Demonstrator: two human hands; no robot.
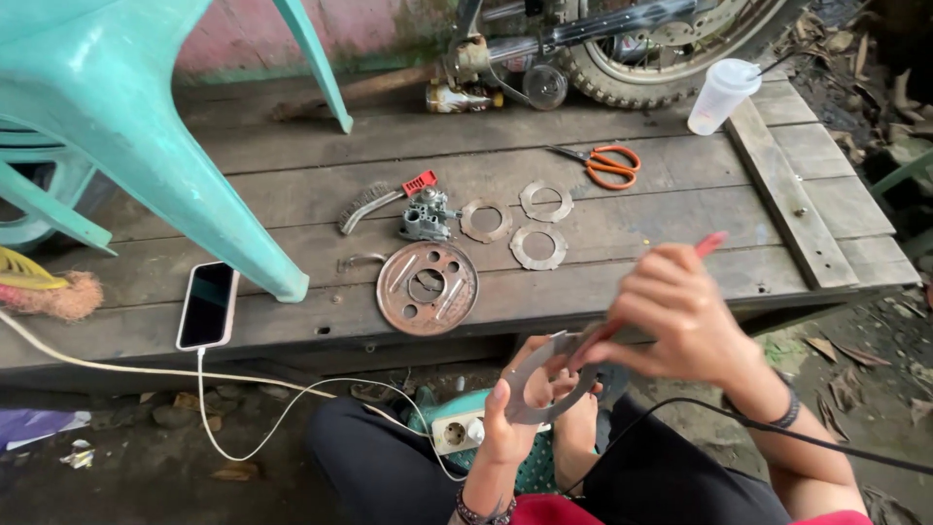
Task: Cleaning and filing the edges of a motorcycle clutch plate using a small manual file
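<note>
Head view: held a flat ring (530, 389) in the left hand (510, 428), fingers closed on its near rim, right hand (671, 316) gripping a red-handled tool (622, 316) slanting far-right to near-left onto the ring, above the lap, near the bench (680, 224).

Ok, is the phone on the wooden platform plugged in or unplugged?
Plugged in: a white cable runs from the bottom end of the phone down toward the power strip. The phone's screen is dark.

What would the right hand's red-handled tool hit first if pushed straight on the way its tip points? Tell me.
Most likely the flat grey gasket ring held by the left hand; the right hand aims its red-handled tool down-left, tip apparently touching it already.
</note>
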